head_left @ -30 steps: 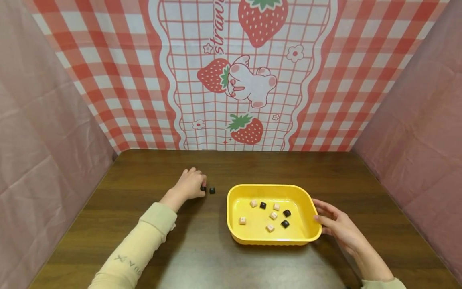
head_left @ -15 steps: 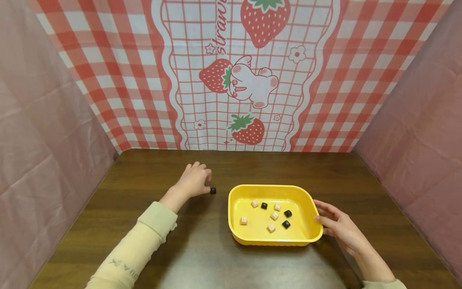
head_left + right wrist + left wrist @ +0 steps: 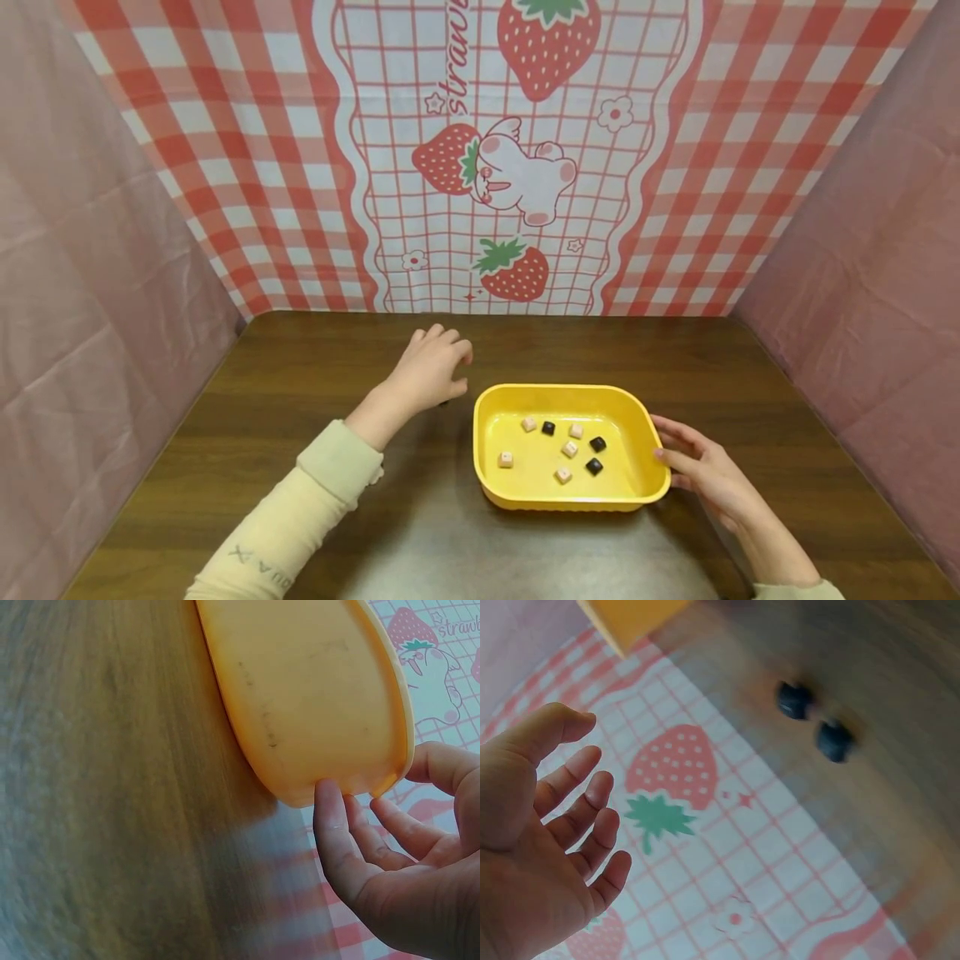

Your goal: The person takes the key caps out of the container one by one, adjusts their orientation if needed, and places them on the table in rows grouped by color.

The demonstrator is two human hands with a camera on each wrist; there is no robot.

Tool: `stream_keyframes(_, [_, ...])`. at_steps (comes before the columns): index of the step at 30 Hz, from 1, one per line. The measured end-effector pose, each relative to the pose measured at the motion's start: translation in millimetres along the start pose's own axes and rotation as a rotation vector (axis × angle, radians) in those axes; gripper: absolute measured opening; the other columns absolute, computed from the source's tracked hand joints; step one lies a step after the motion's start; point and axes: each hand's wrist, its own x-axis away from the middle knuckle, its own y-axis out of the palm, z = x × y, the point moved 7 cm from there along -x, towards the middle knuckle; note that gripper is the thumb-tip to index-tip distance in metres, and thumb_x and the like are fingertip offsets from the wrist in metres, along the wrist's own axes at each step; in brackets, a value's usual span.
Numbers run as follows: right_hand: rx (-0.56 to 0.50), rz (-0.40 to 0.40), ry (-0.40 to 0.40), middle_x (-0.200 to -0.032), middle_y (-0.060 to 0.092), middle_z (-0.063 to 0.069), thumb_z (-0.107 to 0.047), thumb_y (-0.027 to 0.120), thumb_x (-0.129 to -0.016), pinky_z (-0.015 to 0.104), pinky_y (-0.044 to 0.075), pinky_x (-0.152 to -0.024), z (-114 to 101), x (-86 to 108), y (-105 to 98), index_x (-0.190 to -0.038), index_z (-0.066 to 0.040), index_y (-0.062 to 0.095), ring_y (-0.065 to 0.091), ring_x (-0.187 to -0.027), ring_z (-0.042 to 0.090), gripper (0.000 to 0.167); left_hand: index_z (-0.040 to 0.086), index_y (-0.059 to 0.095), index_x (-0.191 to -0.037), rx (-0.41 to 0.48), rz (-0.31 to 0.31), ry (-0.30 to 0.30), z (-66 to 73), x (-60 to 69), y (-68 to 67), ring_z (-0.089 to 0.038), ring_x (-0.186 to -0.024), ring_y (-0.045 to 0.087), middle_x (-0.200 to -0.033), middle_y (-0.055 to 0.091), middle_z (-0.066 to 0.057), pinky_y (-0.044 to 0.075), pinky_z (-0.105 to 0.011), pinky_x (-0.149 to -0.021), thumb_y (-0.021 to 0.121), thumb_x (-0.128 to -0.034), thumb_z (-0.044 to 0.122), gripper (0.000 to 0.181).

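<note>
My left hand [image 3: 431, 368] hovers over the table left of the yellow tub [image 3: 570, 504], fingers loosely bent and holding nothing. In the left wrist view the palm of the left hand [image 3: 547, 832] faces the camera, thumb apart from the fingers. Two small black keycap-like blocks, one [image 3: 793, 701] beside the other [image 3: 835, 740], sit on the table, blurred; the head view mostly hides them behind the hand. My right hand [image 3: 708, 475] holds the tub's right end, thumb at the rim and fingers against the outside. Three black blocks [image 3: 594, 467] and several beige blocks [image 3: 506, 459] lie scattered inside.
The brown wooden table [image 3: 300, 350] runs back to a red-and-white strawberry cloth [image 3: 517, 275]. Pink cloth [image 3: 112, 250] hangs along the left side and more pink cloth [image 3: 847, 292] along the right.
My left hand has come away from the black blocks, rising and shifting right towards the tub, its fingers spreading. The right hand and the tub have stayed in place.
</note>
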Motion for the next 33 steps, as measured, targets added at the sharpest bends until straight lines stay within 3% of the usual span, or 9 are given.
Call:
stream_keyframes(9, [-0.006, 0.006, -0.001, -0.115, 0.060, -0.009, -0.014, 0.059, -0.092, 0.035, 0.055, -0.071, 1, 0.6, 1, -0.142, 0.004, 0.031, 0.064, -0.093, 0.013, 0.060, 0.021, 0.062, -0.096, -0.011, 0.013, 0.087, 34.2, -12.4, -8.5, -0.017, -0.090, 0.044, -0.095, 0.056, 0.004, 0.035, -0.035, -0.082, 0.074, -0.0775, 0.033, 0.025])
stream_keyframes(17, [-0.012, 0.008, -0.003, -0.115, 0.060, -0.009, -0.014, 0.059, -0.092, 0.035, 0.055, -0.071, 0, 0.2, 0, -0.142, 0.004, 0.031, 0.064, -0.093, 0.013, 0.060, 0.023, 0.062, -0.102, -0.018, -0.019, 0.111, 59.5, -25.9, -5.4, -0.016, -0.092, 0.044, -0.098, 0.056, 0.006, 0.034, -0.034, -0.084, 0.072, -0.0780, 0.038, 0.029])
stream_keyframes(25, [-0.009, 0.002, -0.006, -0.116, 0.060, -0.009, -0.013, 0.059, -0.092, 0.035, 0.054, -0.071, -1, 0.2, 1, -0.141, 0.004, 0.032, 0.064, -0.092, 0.013, 0.059, 0.025, 0.060, -0.107, -0.006, -0.083, 0.156, 85.4, -32.7, 10.6, -0.014, -0.092, 0.043, -0.101, 0.055, 0.008, 0.034, -0.033, -0.083, 0.067, -0.0825, 0.043, 0.031])
stream_keyframes(33, [-0.012, 0.000, -0.008, -0.116, 0.060, -0.008, -0.013, 0.059, -0.092, 0.035, 0.055, -0.071, -1, 0.3, 1, -0.141, 0.004, 0.031, 0.064, -0.093, 0.013, 0.059, 0.023, 0.062, -0.112, 0.014, -0.148, 0.165, 99.2, -37.5, 36.4, -0.016, -0.099, 0.047, -0.107, 0.057, 0.005, 0.034, -0.033, -0.084, 0.069, -0.0818, 0.042, 0.036])
